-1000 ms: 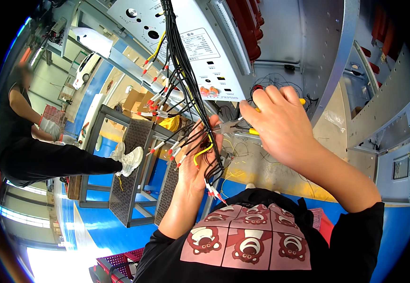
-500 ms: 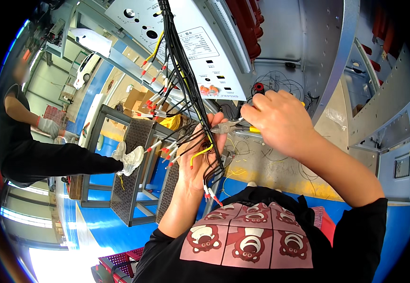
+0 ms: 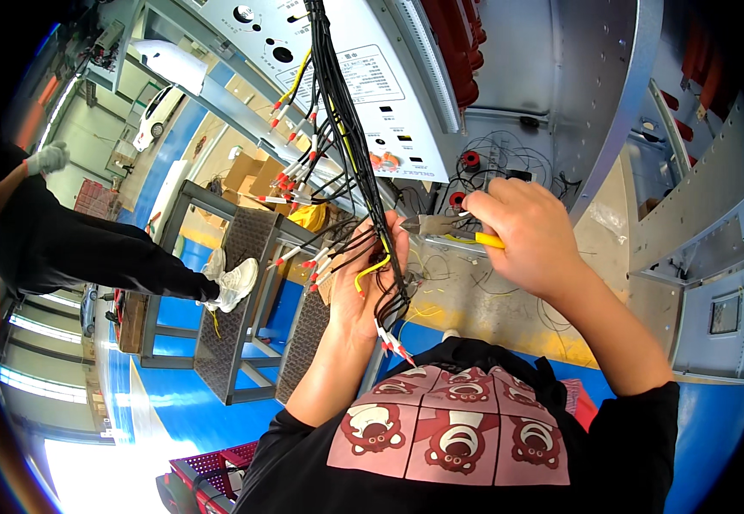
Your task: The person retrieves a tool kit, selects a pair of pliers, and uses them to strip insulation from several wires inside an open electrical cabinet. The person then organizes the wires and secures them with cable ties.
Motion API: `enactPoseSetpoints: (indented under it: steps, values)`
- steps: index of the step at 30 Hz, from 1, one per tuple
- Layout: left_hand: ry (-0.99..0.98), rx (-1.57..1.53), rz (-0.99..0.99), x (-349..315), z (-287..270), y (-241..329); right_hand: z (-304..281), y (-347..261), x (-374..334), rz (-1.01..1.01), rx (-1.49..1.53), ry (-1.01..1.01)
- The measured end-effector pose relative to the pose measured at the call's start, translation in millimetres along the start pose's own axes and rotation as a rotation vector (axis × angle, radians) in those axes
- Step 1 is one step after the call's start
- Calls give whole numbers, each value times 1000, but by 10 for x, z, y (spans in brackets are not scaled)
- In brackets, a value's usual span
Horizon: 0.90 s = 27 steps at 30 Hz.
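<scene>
Head view, looking down at a person's 2 bare hands at wiring work. The wire bundle (image 3: 359,150), mostly black w/ some yellow, hangs from top ctr in front of a pale panel (image 3: 350,38) w/ round holes; many ends have white sleeves & red tips. L hand (image 3: 356,295), palm up, curls its fingers around the lower bundle; can't tell if it pinches any single wire. R hand (image 3: 530,244) is closed around yellow-handled pliers (image 3: 430,224), jaws pointing left, right by the L fingertips; can't tell if they grip a wire. Behind, a grey metal cabinet (image 3: 513,64) w/ red parts & loose thin wires at its base. Far L, a co-worker (image 3: 89,236) in dark clothes, w/ a pale glove (image 3: 49,158), has a white shoe (image 3: 236,284) on metal steps (image 3: 239,244), near a cardboard box (image 3: 248,177).
</scene>
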<state>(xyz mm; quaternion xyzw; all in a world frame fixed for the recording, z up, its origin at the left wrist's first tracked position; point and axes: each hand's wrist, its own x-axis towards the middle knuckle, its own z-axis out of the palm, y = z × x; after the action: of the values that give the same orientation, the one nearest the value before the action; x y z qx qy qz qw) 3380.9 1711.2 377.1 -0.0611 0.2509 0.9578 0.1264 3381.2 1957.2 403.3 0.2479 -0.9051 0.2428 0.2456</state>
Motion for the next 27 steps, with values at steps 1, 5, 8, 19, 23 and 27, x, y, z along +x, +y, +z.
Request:
enactPoseSetpoints:
  steps: [1, 5, 8, 19, 23, 27]
  values:
    - [-16, 1, 13, -11, 16, 4, 14, -3, -6, 5, 11, -2]
    - [-52, 129, 163, -66, 112, -66, 48, -37, -21, 50, 77, -2]
    - [-29, 253, 232, -80, 66, -112, 85, -89, -6, 117, 276, 14]
    - [229, 261, 127, -65, 10, -221, 528, -648, 322, 258, 741, 87]
    - [209, 298, 121, -61, -17, -215, 512, -688, 363, 304, 699, 63]
    - [234, 224, 150, 26, 74, -213, 483, -744, 400, 348, 703, 64]
